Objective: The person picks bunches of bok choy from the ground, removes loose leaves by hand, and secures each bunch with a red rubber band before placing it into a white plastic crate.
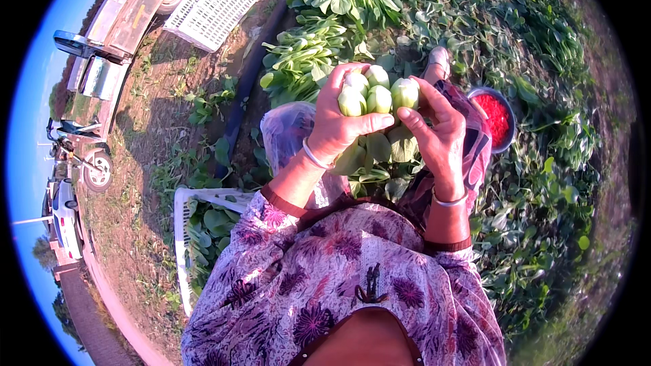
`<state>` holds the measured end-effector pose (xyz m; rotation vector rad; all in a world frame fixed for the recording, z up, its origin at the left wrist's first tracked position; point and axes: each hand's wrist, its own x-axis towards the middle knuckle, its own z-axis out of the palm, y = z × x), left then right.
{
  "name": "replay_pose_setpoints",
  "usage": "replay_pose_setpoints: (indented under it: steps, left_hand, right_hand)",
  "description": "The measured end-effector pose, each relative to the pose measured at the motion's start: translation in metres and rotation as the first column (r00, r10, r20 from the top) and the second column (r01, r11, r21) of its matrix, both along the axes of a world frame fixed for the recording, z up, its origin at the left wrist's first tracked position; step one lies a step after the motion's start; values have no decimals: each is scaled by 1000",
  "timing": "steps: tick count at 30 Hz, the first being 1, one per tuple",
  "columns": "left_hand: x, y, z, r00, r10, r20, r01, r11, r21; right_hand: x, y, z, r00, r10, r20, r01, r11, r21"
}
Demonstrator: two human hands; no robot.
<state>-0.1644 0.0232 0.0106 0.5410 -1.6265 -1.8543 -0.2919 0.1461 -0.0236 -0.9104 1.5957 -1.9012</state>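
My left hand [333, 112] is wrapped round a bunch of bok choy [366, 91], its pale cut stem ends facing up and the green leaves hanging below, over my lap. Against the bunch's right side, my right hand [439, 129] pinches another bok choy [405, 93] between thumb and fingers. The heads sit close together, touching. Beyond my left knee lie piled bok choy [305, 51], with stems toward the left, and a second leafy pile [346, 0] farther out.
A bucket [512, 137] of red pieces stands beside my right leg. A dark pipe [247, 81] runs along the ground to the left. At the upper left lies a white slatted crate [220, 3] near a trailer; a white plastic frame [180, 230] stands by my left side. Leafy plants cover the ground rightward.
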Motion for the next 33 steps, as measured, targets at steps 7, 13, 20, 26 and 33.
replay_pose_setpoints:
  steps: [7,13,20,26,33]
  left_hand:
    - [8,-3,-6,1000,-8,-5,7,969,-246]
    - [15,4,16,997,44,-64,-71,839,-540]
    - [30,-4,34,994,43,-98,-88,852,-515]
    - [45,-8,47,987,110,-119,-159,793,-589]
    - [80,-34,106,978,158,139,22,579,-815]
  right_hand:
    - [3,-2,15,980,-71,-185,82,995,54]
    - [11,-14,25,986,-117,-123,100,986,-134]
    - [22,-22,37,942,-130,-309,60,972,-227]
    - [37,-35,46,897,-204,-392,71,942,-329]
    - [71,-70,51,933,299,200,-171,858,-483]
